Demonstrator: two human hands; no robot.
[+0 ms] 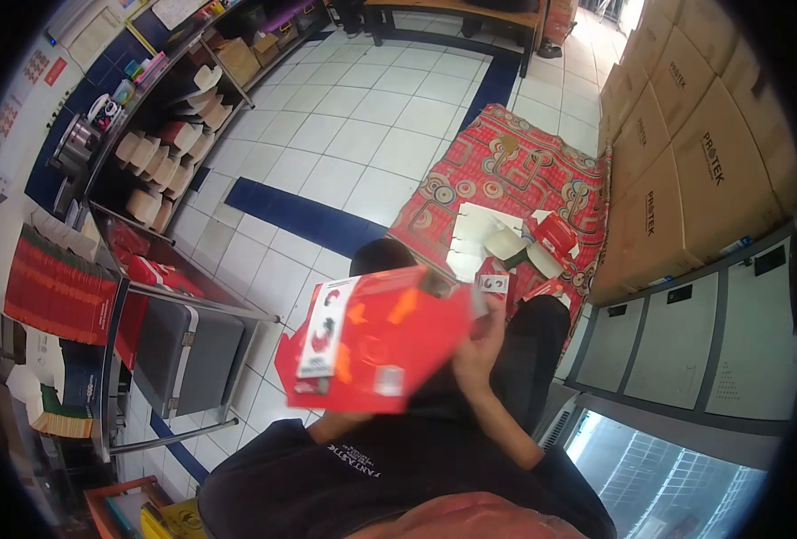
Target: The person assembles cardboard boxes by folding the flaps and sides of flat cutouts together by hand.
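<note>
A red cardboard carton [371,337] with a white printed panel and orange marks is held up, tilted, over my lap. My left hand [343,424] reaches behind the carton's lower edge and holds it from below; its fingers are hidden and only the wrist area shows. At the carton's right end, my right hand [481,349] is closed on the edge, fingers partly blurred. Just above that hand shows a blurred grey patch [477,303] that I cannot make out.
On a red patterned mat [443,184] lie opened white cardboard [470,235] and red carton pieces [555,234]. Brown PROTEK boxes [654,171] are stacked above grey lockers [668,346] at right. A rack at left holds stacked red cartons [61,287] and a grey case [183,355].
</note>
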